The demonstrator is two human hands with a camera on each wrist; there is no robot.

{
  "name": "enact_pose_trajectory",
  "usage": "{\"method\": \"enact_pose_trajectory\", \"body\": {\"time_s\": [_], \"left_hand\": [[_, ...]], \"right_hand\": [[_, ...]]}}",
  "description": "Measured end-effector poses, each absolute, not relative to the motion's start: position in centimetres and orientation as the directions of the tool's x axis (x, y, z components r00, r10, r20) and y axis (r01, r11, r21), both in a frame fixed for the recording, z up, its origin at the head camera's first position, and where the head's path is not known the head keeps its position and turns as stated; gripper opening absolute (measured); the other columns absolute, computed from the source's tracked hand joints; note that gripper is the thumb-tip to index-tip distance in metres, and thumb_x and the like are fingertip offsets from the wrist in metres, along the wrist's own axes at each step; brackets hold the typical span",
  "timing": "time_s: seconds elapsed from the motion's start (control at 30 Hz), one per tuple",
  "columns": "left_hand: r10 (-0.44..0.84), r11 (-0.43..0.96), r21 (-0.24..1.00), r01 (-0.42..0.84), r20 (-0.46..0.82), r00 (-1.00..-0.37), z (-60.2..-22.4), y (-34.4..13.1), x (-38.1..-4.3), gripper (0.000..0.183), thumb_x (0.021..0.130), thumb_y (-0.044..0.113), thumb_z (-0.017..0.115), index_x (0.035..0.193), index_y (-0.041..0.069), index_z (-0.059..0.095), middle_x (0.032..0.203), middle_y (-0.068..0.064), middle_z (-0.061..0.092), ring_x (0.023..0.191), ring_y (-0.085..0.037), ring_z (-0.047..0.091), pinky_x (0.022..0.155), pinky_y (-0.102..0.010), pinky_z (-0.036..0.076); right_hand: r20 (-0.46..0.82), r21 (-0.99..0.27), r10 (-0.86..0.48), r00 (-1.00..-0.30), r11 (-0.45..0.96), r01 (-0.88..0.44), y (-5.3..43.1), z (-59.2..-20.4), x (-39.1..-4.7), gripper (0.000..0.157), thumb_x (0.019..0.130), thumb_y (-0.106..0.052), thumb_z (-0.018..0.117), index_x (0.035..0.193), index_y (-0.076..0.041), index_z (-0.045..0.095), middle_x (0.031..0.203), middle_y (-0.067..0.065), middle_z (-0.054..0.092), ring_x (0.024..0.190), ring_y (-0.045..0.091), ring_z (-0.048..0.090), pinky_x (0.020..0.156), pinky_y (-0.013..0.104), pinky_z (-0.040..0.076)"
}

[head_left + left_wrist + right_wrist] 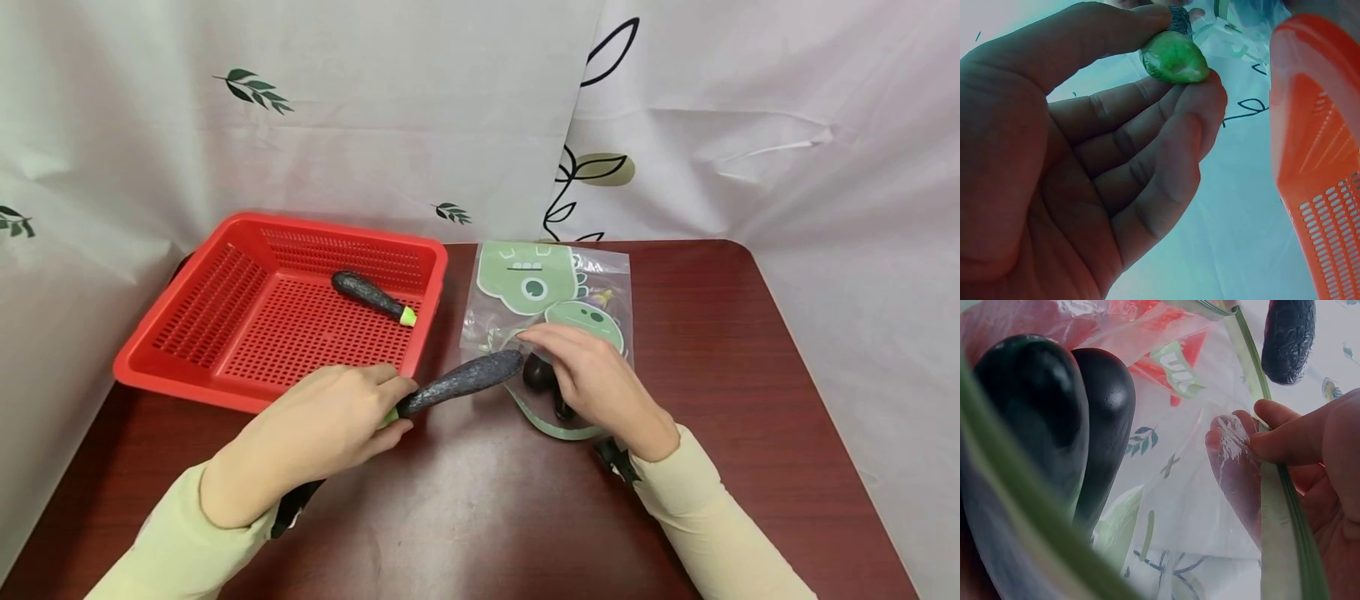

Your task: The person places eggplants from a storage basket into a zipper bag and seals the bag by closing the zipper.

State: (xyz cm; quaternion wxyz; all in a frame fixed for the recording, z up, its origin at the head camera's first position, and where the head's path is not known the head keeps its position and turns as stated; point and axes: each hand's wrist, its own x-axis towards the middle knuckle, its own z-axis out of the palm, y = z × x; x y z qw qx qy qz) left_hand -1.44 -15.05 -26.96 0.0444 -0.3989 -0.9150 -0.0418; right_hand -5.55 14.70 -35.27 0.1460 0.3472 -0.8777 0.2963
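Observation:
My left hand (pixel 322 425) pinches the light green stem end (pixel 1175 57) of a long, dark, rough-skinned vegetable (pixel 463 380) between thumb and fingers. Its dark rounded tip points right, close to the mouth of a clear zip bag (pixel 517 279) printed with green cartoon animals. In the right wrist view that vegetable (pixel 1290 344) hangs just outside the bag's green zip rim (pixel 1291 519). My right hand (pixel 600 371) pinches this rim between thumb and fingers, the mouth spread wide. Two smooth, dark eggplants (pixel 1032 419) lie inside the bag, partly hidden by my right hand in the head view.
A red perforated basket (pixel 330 225) stands at the left of the brown table (pixel 720 333). Inside it lies another dark vegetable (pixel 367 294) with a green end. A white patterned curtain (pixel 375 125) hangs behind the table.

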Motion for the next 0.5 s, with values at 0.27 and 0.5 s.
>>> {"method": "enact_pose_trajectory", "body": {"time_s": [0.27, 0.5], "left_hand": [[0.722, 0.682, 0.026, 0.731, 0.134, -0.678, -27.0, -14.3, -1.3, 0.021, 0.075, 0.03, 0.072, 0.078, 0.014, 0.058, 0.065, 0.01, 0.039, 0.047, -0.005, 0.034, 0.041, -0.024, 0.032], [0.72, 0.681, 0.007, 0.732, 0.172, -0.672, -27.0, -13.6, -0.8, 0.022, 0.074, 0.027, 0.071, 0.079, 0.012, 0.057, 0.066, 0.007, 0.039, 0.046, -0.005, 0.033, 0.039, -0.022, 0.029]], "right_hand": [[0.462, -0.414, -0.523, -0.716, 0.587, -0.696, 14.7, -35.3, -5.5, 0.036, 0.089, -0.001, 0.049, 0.121, -0.015, 0.061, 0.118, -0.003, 0.06, 0.114, 0.011, 0.052, 0.098, 0.029, 0.037], [0.465, -0.417, -0.521, -0.715, 0.584, -0.697, 14.6, -35.2, -5.5, 0.034, 0.09, -0.003, 0.051, 0.119, -0.015, 0.062, 0.118, -0.003, 0.06, 0.113, 0.011, 0.053, 0.098, 0.029, 0.038]]}}
